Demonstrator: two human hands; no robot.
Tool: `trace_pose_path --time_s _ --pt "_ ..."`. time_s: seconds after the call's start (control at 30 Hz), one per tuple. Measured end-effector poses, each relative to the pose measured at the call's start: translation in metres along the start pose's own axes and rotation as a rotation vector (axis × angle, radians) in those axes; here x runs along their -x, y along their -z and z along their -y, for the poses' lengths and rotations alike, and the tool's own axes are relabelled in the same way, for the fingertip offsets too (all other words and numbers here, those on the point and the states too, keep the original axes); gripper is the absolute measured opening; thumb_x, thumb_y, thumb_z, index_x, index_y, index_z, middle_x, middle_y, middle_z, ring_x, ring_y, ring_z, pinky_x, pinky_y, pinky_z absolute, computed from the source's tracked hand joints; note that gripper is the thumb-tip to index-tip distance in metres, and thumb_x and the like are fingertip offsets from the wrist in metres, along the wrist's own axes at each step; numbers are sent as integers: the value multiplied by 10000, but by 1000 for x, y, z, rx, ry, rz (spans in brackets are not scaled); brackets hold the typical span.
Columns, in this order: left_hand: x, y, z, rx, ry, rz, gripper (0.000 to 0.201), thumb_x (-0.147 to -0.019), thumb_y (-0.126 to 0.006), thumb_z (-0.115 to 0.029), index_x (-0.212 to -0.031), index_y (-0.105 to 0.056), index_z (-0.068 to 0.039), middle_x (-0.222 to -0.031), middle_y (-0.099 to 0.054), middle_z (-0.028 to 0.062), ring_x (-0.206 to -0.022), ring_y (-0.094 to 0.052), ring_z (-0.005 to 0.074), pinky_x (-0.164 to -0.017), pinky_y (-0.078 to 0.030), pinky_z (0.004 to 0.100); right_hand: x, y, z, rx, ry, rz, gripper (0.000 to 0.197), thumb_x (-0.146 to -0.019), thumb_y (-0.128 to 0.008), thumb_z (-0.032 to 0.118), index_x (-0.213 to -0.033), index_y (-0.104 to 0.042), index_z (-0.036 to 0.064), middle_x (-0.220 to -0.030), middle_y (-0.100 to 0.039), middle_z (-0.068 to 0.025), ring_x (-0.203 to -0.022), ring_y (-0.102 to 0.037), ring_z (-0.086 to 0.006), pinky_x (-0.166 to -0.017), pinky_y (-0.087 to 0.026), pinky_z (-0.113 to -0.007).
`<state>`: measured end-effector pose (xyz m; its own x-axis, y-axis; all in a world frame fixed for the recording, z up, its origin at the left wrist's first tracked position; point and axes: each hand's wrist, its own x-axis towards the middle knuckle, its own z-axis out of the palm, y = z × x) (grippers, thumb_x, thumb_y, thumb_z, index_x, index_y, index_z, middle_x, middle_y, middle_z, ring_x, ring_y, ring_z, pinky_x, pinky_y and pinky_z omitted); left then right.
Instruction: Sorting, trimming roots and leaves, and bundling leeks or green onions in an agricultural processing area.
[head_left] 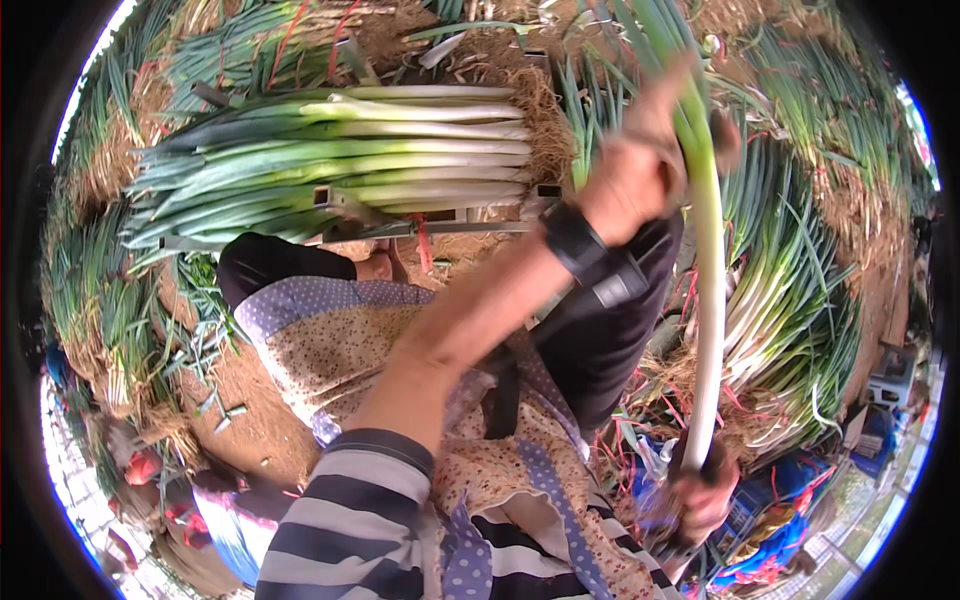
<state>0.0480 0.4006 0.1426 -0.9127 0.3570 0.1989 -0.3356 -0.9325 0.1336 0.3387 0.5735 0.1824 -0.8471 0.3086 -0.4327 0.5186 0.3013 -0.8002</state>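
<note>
A single long green onion (pixel 708 270) stands almost upright on my right side, its green leaves at the top and white stalk below. My left hand (pixel 635 175), wearing a black wristband, reaches across my body and wraps round its green upper part; motion blurs the fingers. Lower down, my right hand (pixel 705 495) is closed round the white root end, which it mostly hides. In front of me a metal rack (pixel 470 228) bears a row of green onions (pixel 400 150) lying side by side, white ends and brown roots to the right.
Loose green onions (pixel 770 320) are heaped at my right with red ties among them. More bundles (pixel 100 290) line the left side. My knees, under a patterned apron (pixel 340 340), are close to the rack. Blue packaging (pixel 770 550) lies at the lower right.
</note>
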Motion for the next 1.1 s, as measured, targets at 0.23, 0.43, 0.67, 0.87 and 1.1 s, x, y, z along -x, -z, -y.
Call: trace_pose_path --time_s 0.23,0.43,0.67,0.87,1.1 --pt "100 -72 -260 -977 -580 -148 330 -877 -609 -283 -1067 -519 -29 -950 -607 98 -933 -590 211 -881 -470 311 -187 -102 94 187 709 291 388 -745 -661 71 -1125 -594 29 -858 -623 -108 -752 -600 -176 -673 -468 -280" --pt "200 -1 -338 -1179 -523 -1008 732 -740 -756 -385 -1227 -452 70 -1127 -565 186 -1016 -555 314 -938 -439 423 -282 -248 128 801 892 462 467 -776 -630 378 -1170 -584 132 -1175 -584 -119 -1074 -553 -289 -893 -437 -340" --pt "251 131 -314 -659 -564 -1248 413 -827 -684 -265 -1116 -530 -15 -990 -606 142 -717 -625 277 -605 -577 350 -312 -298 88 1153 1004 605 296 -757 -641 376 -935 -632 140 -1010 -632 -92 -962 -588 -304 -779 -475 -407" --pt "234 121 -276 -749 -571 -1458 478 -730 -764 -330 -1001 -589 23 -874 -611 112 -618 -576 203 -524 -533 315 -317 -315 77 1549 817 612 241 -775 -628 354 -930 -658 172 -934 -666 -96 -926 -627 -299 -743 -507 -417" --pt "248 109 -280 -530 -752 -1597 534 -709 -780 -359 -1002 -590 45 -895 -615 103 -695 -576 227 -581 -505 346 -325 -321 63 1636 865 648 252 -778 -610 350 -880 -674 128 -909 -661 -133 -906 -623 -320 -776 -501 -414"
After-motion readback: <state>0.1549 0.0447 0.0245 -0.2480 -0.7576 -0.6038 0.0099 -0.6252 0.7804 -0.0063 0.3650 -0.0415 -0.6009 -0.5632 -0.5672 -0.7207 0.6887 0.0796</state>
